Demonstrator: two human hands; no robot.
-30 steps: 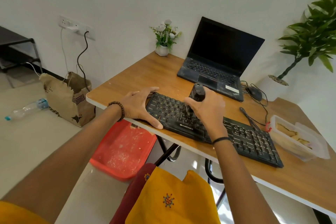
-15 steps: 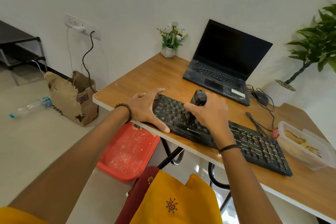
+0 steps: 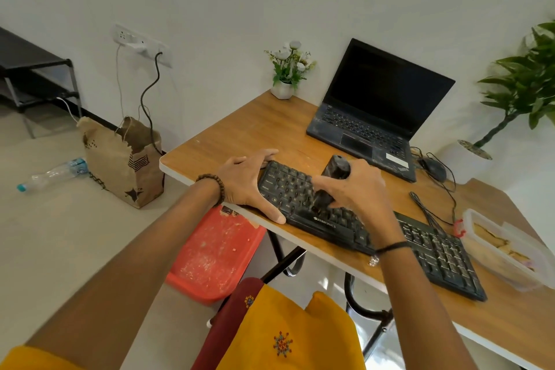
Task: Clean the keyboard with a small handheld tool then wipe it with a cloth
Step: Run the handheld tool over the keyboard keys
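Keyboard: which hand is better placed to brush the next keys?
Right. The right hand grips the tool, tip down on the keyboard. The left hand holds nothing and rests on the keyboard's left end, steadying it.

keyboard (image 3: 435,255) black | desk (image 3: 240,132) wood-brown | tray (image 3: 210,252) red
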